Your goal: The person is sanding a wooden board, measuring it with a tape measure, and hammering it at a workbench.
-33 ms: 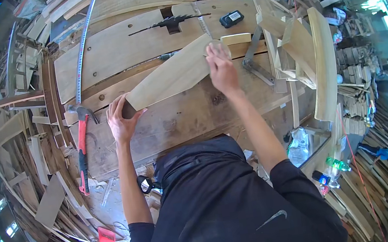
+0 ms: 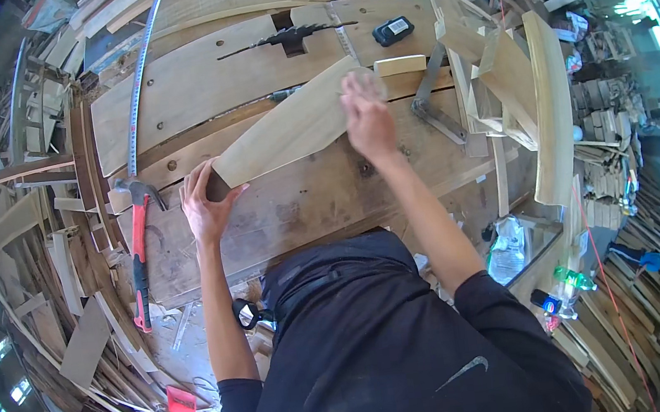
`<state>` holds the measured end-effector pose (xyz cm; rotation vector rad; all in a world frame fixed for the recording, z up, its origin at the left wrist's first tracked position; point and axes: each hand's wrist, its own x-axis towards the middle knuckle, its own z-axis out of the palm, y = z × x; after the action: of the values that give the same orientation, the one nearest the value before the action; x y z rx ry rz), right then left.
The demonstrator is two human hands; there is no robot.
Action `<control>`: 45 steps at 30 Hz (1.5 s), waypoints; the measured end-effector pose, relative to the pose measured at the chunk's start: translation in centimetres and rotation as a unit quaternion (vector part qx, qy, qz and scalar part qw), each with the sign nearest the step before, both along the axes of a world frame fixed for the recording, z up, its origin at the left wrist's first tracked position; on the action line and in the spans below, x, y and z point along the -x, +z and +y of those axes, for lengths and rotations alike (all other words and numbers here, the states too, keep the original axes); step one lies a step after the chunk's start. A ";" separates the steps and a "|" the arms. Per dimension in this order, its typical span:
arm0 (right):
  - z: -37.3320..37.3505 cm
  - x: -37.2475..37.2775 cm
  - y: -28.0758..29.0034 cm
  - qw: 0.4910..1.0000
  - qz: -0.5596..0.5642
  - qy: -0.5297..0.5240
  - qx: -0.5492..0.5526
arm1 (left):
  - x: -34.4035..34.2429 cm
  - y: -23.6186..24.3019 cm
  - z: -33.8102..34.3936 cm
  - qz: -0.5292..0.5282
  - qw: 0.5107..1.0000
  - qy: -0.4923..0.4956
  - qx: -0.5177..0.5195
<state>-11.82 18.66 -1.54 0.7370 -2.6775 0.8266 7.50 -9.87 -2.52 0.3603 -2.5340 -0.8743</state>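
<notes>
A pale wooden board (image 2: 283,133), wider toward its right part, lies at a slant across the workbench (image 2: 296,202). My left hand (image 2: 206,203) grips its near-left end, thumb on the near edge and fingers on the far one. Over the board's right end is my right hand (image 2: 370,117), its fingers bent and smeared by motion. Under those fingertips shows a round tan disc (image 2: 371,84), pressed on the board and too blurred to name closely. A claw hammer (image 2: 138,248) with a red and black handle lies left of my left hand.
Beyond the board lie a dark toothed strip (image 2: 287,40), a black battery-like block (image 2: 393,30) and a small wood block (image 2: 400,66). A tape measure (image 2: 138,94) stretches at left. A metal angle tool (image 2: 434,100) and curved wooden pieces (image 2: 548,110) stand at right. Wood piles surround the bench.
My right hand has shifted slightly left and toward me over the board's right end, with the disc. My left hand and the board stay nearly still.
</notes>
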 end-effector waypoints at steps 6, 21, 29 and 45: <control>-9.2 -9.1 0.4 0.972 -0.058 0.227 0.023 | -0.7 -0.5 -0.6 -0.003 1.000 0.008 0.008; -9.8 -6.5 0.3 0.986 -0.048 0.158 -0.028 | -0.5 0.3 0.2 -0.012 1.000 0.006 -0.005; -4.9 -2.1 1.7 0.973 -0.082 0.212 -0.042 | -1.6 -0.3 -1.1 -0.009 1.000 0.013 -0.010; -9.2 -4.9 1.7 0.974 -0.079 0.213 0.009 | -0.8 -0.5 -0.7 -0.001 1.000 0.014 0.002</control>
<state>-6.96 9.49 0.21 1.3218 -2.6800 1.0431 8.28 -10.53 -3.01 0.3943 -2.5272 -0.8585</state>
